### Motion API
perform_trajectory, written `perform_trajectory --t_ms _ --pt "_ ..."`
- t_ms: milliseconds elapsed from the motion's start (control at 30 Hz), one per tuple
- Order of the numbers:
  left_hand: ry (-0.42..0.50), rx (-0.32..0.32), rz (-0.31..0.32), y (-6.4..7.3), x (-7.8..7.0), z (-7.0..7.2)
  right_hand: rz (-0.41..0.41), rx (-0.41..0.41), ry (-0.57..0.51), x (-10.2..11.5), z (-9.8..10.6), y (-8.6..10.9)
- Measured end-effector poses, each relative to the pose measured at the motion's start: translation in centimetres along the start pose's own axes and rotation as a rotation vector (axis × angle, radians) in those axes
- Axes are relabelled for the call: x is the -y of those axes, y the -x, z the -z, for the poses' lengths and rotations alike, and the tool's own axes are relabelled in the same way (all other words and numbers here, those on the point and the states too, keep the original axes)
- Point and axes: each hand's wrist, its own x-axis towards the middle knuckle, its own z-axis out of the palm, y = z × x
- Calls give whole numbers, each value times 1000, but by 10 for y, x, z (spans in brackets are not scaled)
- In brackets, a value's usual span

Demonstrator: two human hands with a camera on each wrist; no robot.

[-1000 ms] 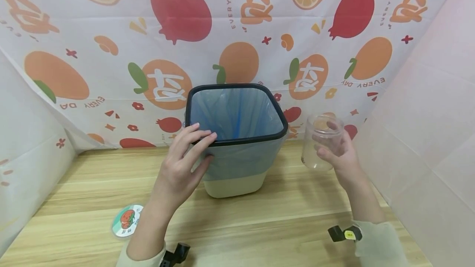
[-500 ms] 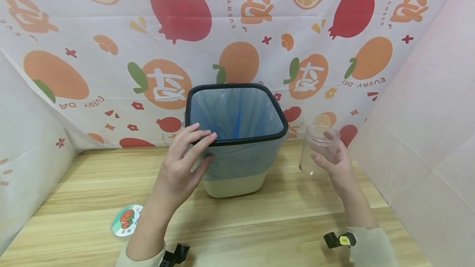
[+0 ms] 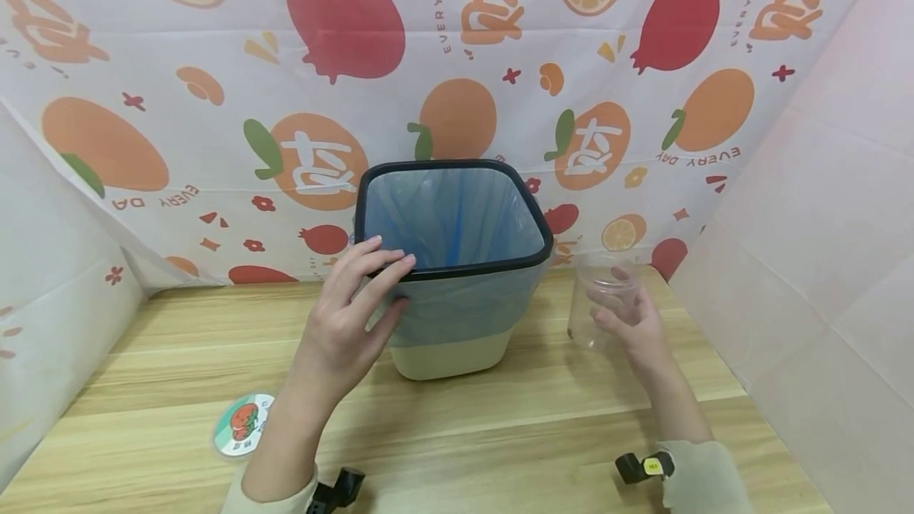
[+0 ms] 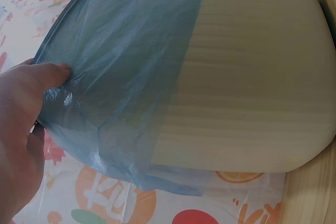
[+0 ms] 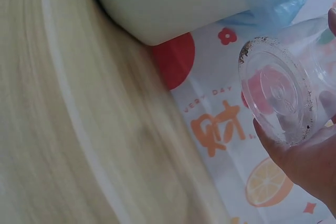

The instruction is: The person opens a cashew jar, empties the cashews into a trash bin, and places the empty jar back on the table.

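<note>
A cream trash can (image 3: 450,359) with a black rim and a blue plastic liner (image 3: 464,308) stands upright on the table. My left hand (image 3: 346,316) grips its near left rim, fingers over the edge and thumb against the liner outside, as the left wrist view also shows. To the right of the can, my right hand (image 3: 635,327) holds a clear plastic jar (image 3: 593,308) from its right side, its mouth upward. Dark specks ring the base of the jar (image 5: 273,90) in the right wrist view, where the underside shows above the table.
Left of my left forearm lies a round lid (image 3: 243,425) with a tomato picture. A fruit-print cloth (image 3: 457,46) hangs behind the wood-grain table (image 3: 485,443). A plain white sheet (image 3: 807,260) closes off the right side.
My right hand has lowered the jar toward the table and drawn it slightly left and nearer to me. The left hand and the trash can keep their place.
</note>
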Motion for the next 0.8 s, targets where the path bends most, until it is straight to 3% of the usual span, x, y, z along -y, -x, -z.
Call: perform_trajectory --t_ms 800 --pt "0 -2 -4 0 0 0 -76 -38 31 -27 2 0"
